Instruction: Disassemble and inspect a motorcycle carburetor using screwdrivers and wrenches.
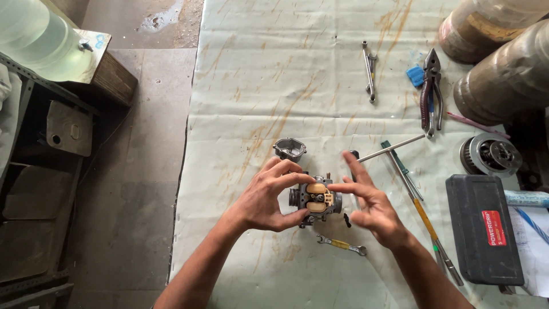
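The left hand (267,197) grips a small metal carburettor body (316,198) from its left side, the thumb underneath and the fingers curled over the top, holding it just above the worktop (240,86), which is covered with a pale, rust-streaked sheet. Two tan, rounded floats sit in the exposed face of the carburettor body, turned up toward the camera. The right hand (369,203) is open, its fingers spread; the forefinger and thumb reach in to the right edge of the carburettor body and touch it or come very close, though it grasps nothing firmly. Just behind the left hand's fingertips, a grey metal bowl cover (289,149) lies on the sheet by itself. Below the hands rests a small spanner with a yellow middle (342,245), and a tiny dark part (347,220) lies just beside the right palm. To the right of the right hand, a long screwdriver with a yellow and green shaft (420,212) lies slanted, crossed near its top by a thin metal rod (392,148). Farther back are a pair of spanners (370,70) and pliers with dark red handles (430,91). A black plastic case (483,229) sits at the right edge, with a round toothed metal part (490,154) behind it.
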